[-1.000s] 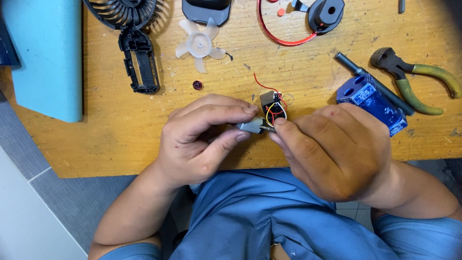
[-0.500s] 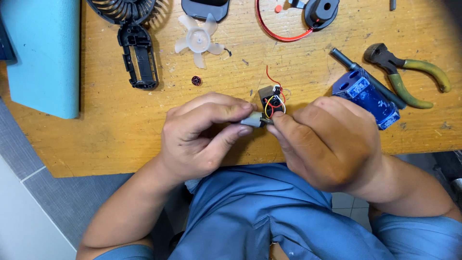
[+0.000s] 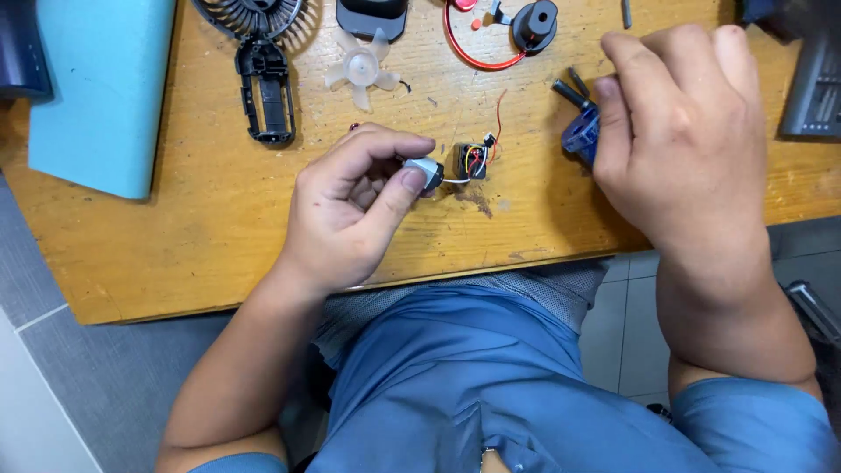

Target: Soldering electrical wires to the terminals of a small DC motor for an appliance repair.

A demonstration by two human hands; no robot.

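Note:
My left hand (image 3: 350,215) pinches a small grey motor (image 3: 424,171) between thumb and forefinger, just above the wooden table (image 3: 201,236). Thin wires join the motor to a small black circuit board (image 3: 473,160) with a red lead, lying beside it. My right hand (image 3: 683,149) is off to the right, its fingers closed around a blue-handled screwdriver (image 3: 580,136) whose dark shaft points up and left. Most of the handle is hidden under the hand.
At the back lie a black fan grille (image 3: 250,17), a black plastic frame (image 3: 267,88), a translucent fan blade (image 3: 359,66), a red wire loop (image 3: 477,57) and a round black part (image 3: 534,22). A teal block (image 3: 96,88) sits left, a dark ribbed casing (image 3: 810,88) right.
My right hand left the circuit board, moved right and took hold of the blue screwdriver, shifting it left. My left hand kept the motor; the board now lies uncovered.

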